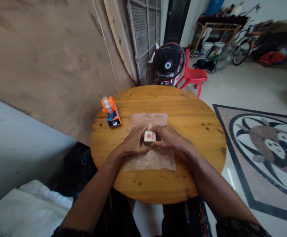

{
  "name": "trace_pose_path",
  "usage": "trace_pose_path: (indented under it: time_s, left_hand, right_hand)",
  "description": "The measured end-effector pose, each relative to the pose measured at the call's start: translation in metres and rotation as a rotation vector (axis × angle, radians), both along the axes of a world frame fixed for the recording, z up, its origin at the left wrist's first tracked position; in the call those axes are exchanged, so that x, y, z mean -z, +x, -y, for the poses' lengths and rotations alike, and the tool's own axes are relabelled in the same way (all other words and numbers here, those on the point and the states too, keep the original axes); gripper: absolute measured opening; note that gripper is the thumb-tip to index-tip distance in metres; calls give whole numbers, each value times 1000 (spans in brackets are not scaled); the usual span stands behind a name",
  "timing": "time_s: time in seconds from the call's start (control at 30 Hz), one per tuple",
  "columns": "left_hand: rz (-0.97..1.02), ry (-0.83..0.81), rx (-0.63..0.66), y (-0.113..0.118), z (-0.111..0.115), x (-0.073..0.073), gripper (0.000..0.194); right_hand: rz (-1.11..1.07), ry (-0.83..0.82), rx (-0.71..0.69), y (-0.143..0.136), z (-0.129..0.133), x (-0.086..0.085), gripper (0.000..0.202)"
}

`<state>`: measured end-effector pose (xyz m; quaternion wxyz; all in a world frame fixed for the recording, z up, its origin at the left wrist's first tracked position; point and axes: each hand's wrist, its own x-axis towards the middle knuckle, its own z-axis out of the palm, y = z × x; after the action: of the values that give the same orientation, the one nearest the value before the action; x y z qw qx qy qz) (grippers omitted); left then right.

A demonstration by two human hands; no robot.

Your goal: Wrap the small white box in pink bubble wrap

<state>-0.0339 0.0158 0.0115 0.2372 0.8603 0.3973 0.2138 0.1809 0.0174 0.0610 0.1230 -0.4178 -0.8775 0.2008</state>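
Note:
A small pale box (pixel 149 136) with red printing on its top sits between my two hands, over the middle of a sheet of bubble wrap (pixel 149 161). My left hand (pixel 135 140) curls round the box's left side, its thumb along the near side. From the right, my right hand (pixel 169 137) grips the box, with the thumb at its near right corner. The fingertips at the far side are partly hidden. The clear wrap lies spread out under both hands and reaches beyond them toward the far side and toward me.
An orange and blue tape dispenser (pixel 112 113) with a roll of clear tape stands at the left of the round wooden table (pixel 195 115). Beyond the table are a fan (pixel 168 62) and a red chair (pixel 195 74). A brown board (pixel 47 59) leans along the left side.

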Motion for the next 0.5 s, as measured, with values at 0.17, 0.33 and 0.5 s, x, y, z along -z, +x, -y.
trace_pose_path:
  time_s: [0.17,0.33,0.5]
  left_hand:
    - [-13,5,-9,0,0,1,94]
    - [23,-16,-9,-3,2,-1,90]
    - [231,-126,14,-8,0,-1,90]
  right_hand:
    - [-6,0,-9,0,0,-1,41]
    - [-1,-16,-16,0,-1,-1,42]
    - [-10,-6,-31,3,-2,2,48]
